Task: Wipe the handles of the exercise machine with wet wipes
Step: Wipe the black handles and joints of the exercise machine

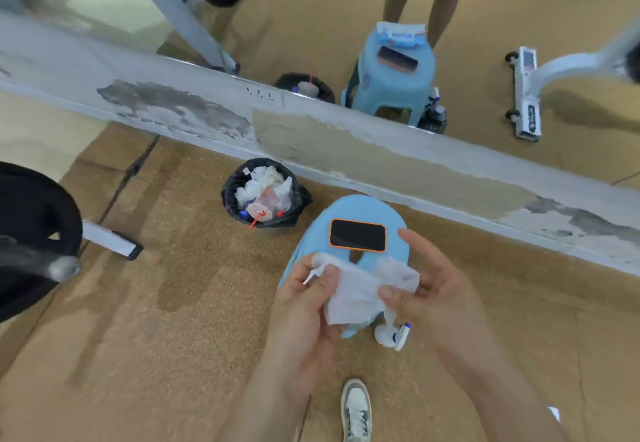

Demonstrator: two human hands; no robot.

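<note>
A white wet wipe (358, 291) is stretched between my two hands above a light blue plastic stool (360, 207). My left hand (303, 306) pinches the wipe's left edge with thumb and fingers. My right hand (427, 289) pinches its right edge, the other fingers spread. At the left edge is part of the exercise machine: a black weight plate (31, 230) on a metal bar end (64, 268). No handle is clearly visible.
A phone in an orange case (357, 235) lies on the stool. A black bin (265, 195) full of used wipes stands left of the stool by the mirror wall's base (381, 161). A white bottle (391, 334) lies beside the stool. My shoe (356, 410) is below.
</note>
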